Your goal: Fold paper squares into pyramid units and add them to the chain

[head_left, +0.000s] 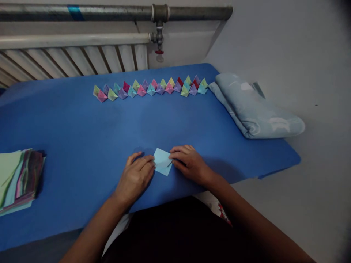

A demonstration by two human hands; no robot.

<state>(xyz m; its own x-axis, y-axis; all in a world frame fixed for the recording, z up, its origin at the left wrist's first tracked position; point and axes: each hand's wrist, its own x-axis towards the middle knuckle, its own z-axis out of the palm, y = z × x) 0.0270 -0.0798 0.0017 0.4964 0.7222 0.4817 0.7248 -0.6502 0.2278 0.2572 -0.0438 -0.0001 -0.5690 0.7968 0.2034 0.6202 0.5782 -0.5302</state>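
One light-blue folded paper (162, 157) lies on the blue surface (109, 128), right between two hands: at nine o'clock the left hand (137, 176) has its fingertips on the paper's edge, and whether that grip is closed I can't tell, while at three o'clock the right hand (193, 164) has its grip pinched on the opposite corner! Up at twelve, well apart, runs a double row of pointed paper pieces (151, 90), with a folded blanket (255, 106) at two and a stack of coloured sheets (20, 179) out at nine.
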